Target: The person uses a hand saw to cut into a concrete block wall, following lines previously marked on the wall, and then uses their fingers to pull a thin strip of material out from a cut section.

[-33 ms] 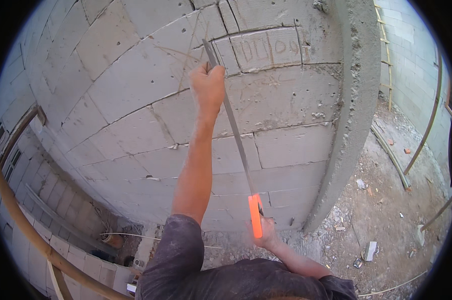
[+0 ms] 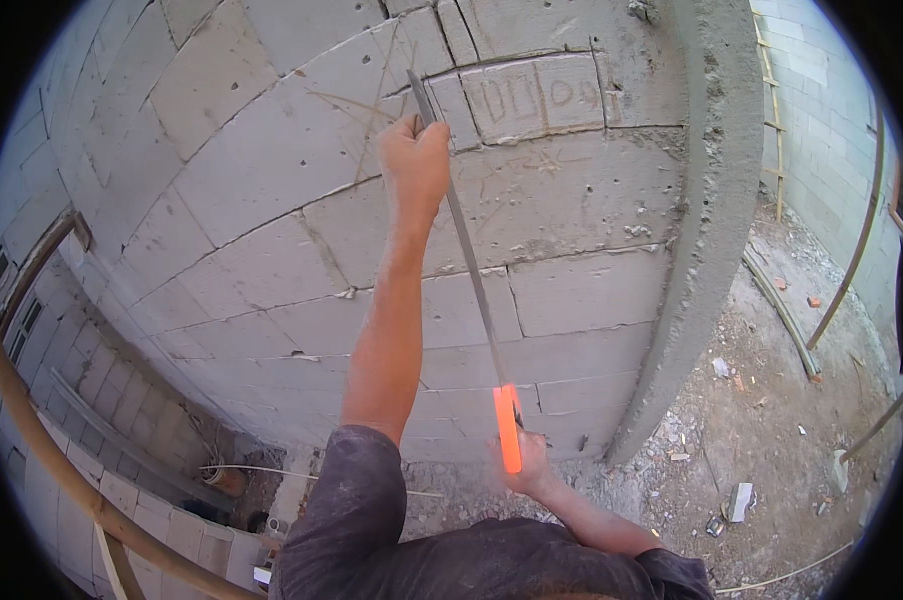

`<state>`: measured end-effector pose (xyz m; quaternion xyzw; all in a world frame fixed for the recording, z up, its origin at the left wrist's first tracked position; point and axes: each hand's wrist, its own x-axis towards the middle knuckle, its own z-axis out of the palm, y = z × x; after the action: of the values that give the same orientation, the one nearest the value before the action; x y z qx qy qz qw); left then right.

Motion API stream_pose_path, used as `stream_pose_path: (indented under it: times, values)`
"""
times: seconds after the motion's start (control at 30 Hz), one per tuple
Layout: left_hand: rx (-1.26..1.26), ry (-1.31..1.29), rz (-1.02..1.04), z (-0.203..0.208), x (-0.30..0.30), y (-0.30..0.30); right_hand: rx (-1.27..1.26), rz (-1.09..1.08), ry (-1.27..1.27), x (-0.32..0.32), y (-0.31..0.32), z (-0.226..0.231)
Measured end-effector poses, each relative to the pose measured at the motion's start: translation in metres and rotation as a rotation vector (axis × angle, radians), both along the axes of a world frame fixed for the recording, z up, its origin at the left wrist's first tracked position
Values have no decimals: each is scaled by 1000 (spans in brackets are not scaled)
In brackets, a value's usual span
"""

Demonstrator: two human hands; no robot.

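Block wall [image 2: 271, 200] directly before me; long straightedge [image 2: 466, 250] flat against it. My left hand [image 2: 414, 165] above, right hand [image 2: 526, 465] below. Column [image 2: 711, 220] to the right.

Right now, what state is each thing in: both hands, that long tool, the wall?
left hand: raised, gripping the level's upper end.
right hand: low, gripping the orange lower end.
long level: steeply tilted, held against the wall.
block wall: bare grey blocks, unplastered.
concrete column: upright, rough.
ground: littered with rubble.
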<state>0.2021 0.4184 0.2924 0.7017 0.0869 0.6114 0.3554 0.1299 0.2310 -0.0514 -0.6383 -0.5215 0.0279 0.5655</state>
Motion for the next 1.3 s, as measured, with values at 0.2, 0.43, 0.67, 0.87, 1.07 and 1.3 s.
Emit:
stream_pose_path:
  times: [0.2,0.43,0.67,0.87,1.07,1.3]
  values:
    - [-18,-10,-55,-2,0,7,101,13,38,-15,5,6]
    - [-170,-53,-116,-42,9,-1,46,-60,-88,-25,-38,-12]
    - [-175,31,41,-101,-4,-9,-29,-9,-91,-35,-66,-61]
    - [-104,-134,-80,-35,-18,-49,-85,-47,-220,-19,-49,-33]
    - [-47,-158,-38,14,-7,-9,210,-60,-69,-19,-5,17]
    - [-51,-118,-83,5,7,-2,113,-96,-10,-13,13,18]
